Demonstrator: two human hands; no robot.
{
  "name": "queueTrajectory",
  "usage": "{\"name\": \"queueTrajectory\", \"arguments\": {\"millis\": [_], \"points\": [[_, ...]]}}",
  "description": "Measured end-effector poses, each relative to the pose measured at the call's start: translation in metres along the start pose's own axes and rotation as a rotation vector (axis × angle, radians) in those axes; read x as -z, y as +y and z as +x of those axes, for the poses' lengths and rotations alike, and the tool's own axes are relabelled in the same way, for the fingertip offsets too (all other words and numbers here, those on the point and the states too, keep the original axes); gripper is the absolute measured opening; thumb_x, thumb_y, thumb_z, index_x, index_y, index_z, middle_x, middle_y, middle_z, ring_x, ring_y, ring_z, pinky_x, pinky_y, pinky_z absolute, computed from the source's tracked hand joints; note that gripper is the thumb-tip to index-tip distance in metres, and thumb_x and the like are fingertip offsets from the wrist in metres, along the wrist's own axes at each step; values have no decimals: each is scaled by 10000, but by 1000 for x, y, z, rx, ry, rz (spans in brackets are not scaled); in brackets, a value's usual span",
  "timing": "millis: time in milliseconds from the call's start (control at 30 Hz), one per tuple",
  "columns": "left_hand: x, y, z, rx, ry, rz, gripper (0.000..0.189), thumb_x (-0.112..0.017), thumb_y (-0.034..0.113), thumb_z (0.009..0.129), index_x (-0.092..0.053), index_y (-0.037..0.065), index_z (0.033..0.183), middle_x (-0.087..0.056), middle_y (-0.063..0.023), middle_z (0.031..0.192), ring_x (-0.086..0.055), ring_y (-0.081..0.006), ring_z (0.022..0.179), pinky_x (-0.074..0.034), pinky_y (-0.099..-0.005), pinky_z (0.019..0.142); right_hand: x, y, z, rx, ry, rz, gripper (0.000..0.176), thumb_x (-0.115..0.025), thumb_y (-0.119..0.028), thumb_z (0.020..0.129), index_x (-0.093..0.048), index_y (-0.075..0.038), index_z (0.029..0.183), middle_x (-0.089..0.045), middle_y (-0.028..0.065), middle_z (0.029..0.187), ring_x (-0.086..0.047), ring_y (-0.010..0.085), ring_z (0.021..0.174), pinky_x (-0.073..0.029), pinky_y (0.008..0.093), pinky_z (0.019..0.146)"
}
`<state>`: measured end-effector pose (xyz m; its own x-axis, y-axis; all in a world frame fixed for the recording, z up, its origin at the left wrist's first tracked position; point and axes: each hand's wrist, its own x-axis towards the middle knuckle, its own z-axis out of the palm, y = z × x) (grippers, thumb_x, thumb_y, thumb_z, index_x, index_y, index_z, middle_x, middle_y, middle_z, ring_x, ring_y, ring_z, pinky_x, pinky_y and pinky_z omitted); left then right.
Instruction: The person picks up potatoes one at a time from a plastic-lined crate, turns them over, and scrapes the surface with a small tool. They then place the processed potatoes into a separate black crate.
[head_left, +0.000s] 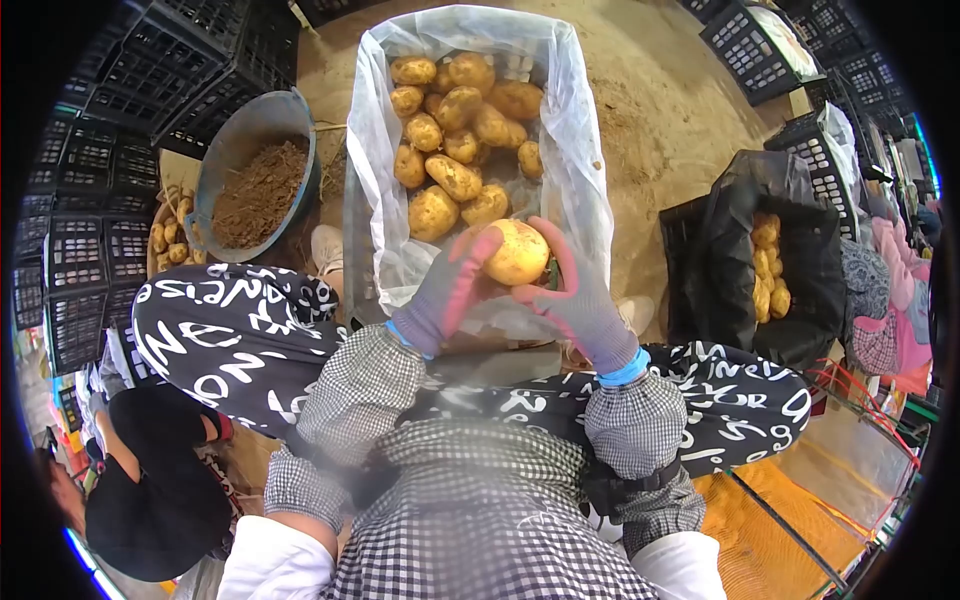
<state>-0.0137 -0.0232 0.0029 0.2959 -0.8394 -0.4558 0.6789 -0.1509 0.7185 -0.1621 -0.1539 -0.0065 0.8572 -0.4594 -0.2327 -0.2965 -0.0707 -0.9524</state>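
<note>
A large yellow potato (517, 253) is held up between my two gloved hands, over the near end of a crate. My left hand (455, 278), in a grey and pink glove, grips its left side. On the other side, my right hand (577, 291) presses fingers and thumb to the potato's right and lower edge. Below lies the crate lined with white plastic film (580, 130). Several potatoes (453, 178) are heaped in its far and middle part.
At left stands a blue tub (207, 190) of brown soil, beside a basket of potatoes (170, 235). To the right is a black-lined crate (700, 260) with smaller potatoes. Stacked black crates (110, 160) line the left side. Another person (155, 490) sits at lower left.
</note>
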Motion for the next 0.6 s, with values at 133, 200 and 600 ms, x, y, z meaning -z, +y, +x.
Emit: {"name": "queueTrajectory", "arguments": {"millis": [133, 200, 600], "points": [[-5, 5, 0, 3, -18, -82, 646, -580, 415, 974, -391, -15, 1418, -547, -133, 1292, -570, -229, 1192, -505, -372, 992, 2, -6, 5, 67, 29, -123, 900, -853, -239, 762, -361, 7, 1474, -507, 118, 1359, -517, 184, 1229, -454, 295, 987], [-4, 2, -1, -68, -25, 41, 684, -599, 376, 971, -334, -13, 1466, -529, -128, 1317, -542, -224, 1223, -470, -360, 1030, -4, -5, 5, 104, 79, -76, 850, -826, -202, 716, -418, -16, 1438, -514, 166, 1347, -501, 283, 1251, -413, 368, 1040], [-6, 11, -11, -306, -62, 110, 701, -678, 191, 932, -301, 35, 1503, -470, -111, 1389, -503, -209, 1261, -441, -357, 1060, -11, -22, 5, 214, 222, -336, 738, -712, -33, 748, -438, 16, 1432, -540, 124, 1323, -565, 200, 1141, -485, 279, 920]]}}
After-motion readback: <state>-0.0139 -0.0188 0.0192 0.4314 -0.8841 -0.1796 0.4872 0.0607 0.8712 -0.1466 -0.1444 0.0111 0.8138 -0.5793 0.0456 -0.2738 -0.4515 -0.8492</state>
